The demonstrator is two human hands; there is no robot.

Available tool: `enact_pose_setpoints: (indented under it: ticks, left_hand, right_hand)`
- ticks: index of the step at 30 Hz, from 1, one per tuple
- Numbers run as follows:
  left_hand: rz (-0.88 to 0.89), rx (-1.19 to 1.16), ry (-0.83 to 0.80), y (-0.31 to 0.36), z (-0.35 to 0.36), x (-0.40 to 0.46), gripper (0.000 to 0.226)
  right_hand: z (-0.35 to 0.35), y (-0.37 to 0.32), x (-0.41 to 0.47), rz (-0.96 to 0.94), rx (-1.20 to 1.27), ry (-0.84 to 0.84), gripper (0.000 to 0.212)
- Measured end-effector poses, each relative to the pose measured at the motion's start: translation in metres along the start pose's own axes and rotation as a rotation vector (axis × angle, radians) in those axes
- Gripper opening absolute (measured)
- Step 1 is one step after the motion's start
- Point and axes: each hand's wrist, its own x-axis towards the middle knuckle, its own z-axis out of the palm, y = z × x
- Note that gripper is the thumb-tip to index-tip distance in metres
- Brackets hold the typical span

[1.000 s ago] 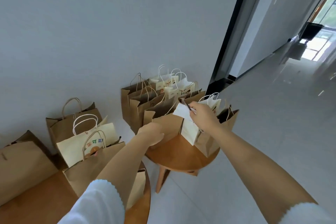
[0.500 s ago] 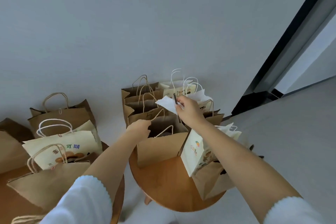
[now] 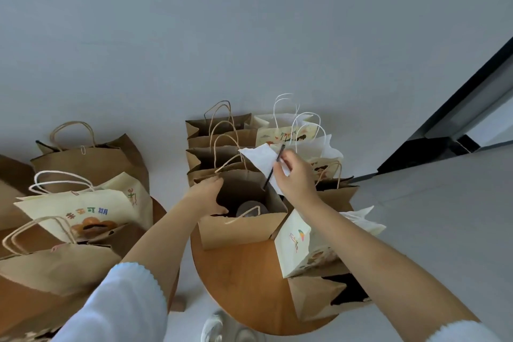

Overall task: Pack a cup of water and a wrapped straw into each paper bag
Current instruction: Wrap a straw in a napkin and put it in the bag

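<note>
Both hands work at the open brown bag (image 3: 238, 228), which I use as the reference for every position below. My left hand (image 3: 206, 197) grips that bag's left rim, thumb inside the mouth, fingers curled over the edge. My right hand (image 3: 295, 175) hovers just above the bag's far right corner and pinches a black straw (image 3: 273, 168) together with a white paper wrapper (image 3: 259, 158); the straw's lower end points down into the bag's mouth.

Largest first: the round wooden table (image 3: 244, 280) carries the brown bag near its front left edge. A second wooden table (image 3: 25, 302) stands well to the left of the bag and bears a cream printed bag (image 3: 83, 211) among further brown bags. A row of brown bags (image 3: 216, 144) stands directly behind the reference bag. A white printed bag (image 3: 294, 247) touches its right side.

Inside the brown bag, a cup (image 3: 249, 208) shows at the bottom; I cannot tell its contents.
</note>
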Motion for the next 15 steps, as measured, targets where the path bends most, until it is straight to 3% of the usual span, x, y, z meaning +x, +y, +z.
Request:
enact_pose_setpoints:
  ticks: [7,15]
  left_hand:
    - [0.009,0.108,-0.072,-0.006,0.001,0.011,0.099]
    - [0.044,0.314,-0.089,-0.018,0.017,0.000,0.113]
  right_hand:
    - [0.008,0.018,0.006,-0.044,-0.084,-0.200,0.022]
    - [0.051,0.021,0.000,-0.251,-0.433,-0.504,0.028]
